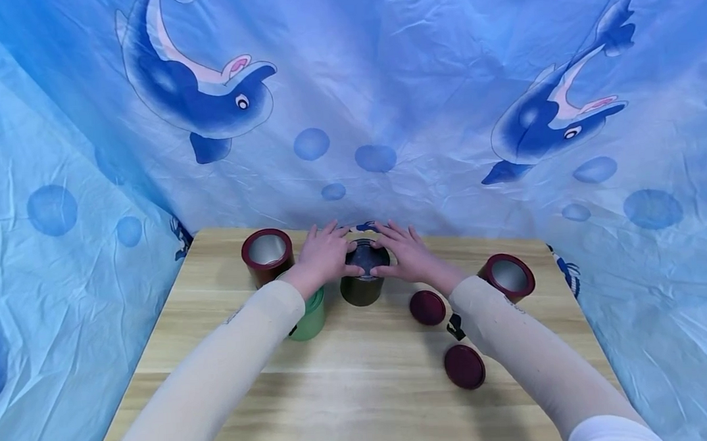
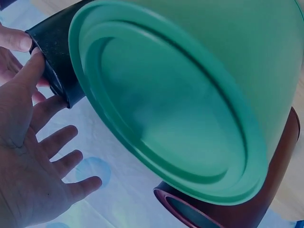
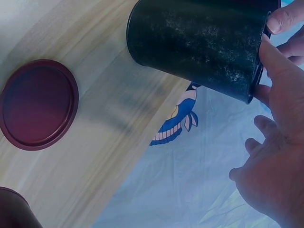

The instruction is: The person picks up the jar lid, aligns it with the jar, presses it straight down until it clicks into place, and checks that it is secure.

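A black cylindrical canister stands upright near the table's back edge, between both hands. My left hand touches its top rim from the left with thumb and index finger, the other fingers spread apart. From the right, my right hand mirrors this. The thumbs lie close together at the near side of the rim. In the right wrist view, the thumb and index fingertip rest right at the rim of the canister. A green canister with a lid is below my left wrist, partly hidden by the forearm in the head view.
An open dark red canister stands at the back left, another dark red canister at the right behind my forearm. Two dark red round lids, one farther back and one nearer, lie on the wooden table. Blue dolphin-print cloth surrounds it.
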A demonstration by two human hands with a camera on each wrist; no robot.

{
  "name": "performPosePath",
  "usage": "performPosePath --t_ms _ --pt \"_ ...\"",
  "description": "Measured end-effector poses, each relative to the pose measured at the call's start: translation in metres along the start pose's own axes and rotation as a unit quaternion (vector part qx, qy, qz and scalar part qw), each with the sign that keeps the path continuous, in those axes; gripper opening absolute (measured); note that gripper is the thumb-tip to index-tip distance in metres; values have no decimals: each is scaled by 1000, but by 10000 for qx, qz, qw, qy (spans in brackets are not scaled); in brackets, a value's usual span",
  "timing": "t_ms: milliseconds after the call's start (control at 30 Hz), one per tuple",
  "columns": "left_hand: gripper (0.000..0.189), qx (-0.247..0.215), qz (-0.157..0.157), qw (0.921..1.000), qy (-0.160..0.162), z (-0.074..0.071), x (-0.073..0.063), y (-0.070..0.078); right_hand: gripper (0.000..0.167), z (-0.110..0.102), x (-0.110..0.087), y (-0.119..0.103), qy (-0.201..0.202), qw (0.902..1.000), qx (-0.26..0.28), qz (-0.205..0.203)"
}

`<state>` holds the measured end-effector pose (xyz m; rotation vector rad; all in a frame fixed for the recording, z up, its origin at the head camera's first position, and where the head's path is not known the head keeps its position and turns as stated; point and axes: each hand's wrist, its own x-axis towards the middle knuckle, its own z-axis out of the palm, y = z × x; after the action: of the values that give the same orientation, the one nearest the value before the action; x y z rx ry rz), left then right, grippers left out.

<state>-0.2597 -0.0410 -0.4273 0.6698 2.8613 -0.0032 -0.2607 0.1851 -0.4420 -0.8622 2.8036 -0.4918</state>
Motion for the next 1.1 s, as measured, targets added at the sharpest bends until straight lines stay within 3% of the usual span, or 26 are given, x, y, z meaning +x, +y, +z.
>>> performPosePath --t_ms 367,667,933,1100 --pt "73 110 -4 9999 -125 -1 -2 1 63 4 -1 0 -3 10000 90 8" --pt "74 172 48 9998 -97 -2 -1 -1 59 5 -3 4 281 9995 93 -148" --pt "75 215 150 9994 207 2 -5 -3 64 5 -5 4 389 9990 -118 -195" --pt "76 226 226 9982 503 1 -7 0 69 4 -13 7 756 9968 43 -260"
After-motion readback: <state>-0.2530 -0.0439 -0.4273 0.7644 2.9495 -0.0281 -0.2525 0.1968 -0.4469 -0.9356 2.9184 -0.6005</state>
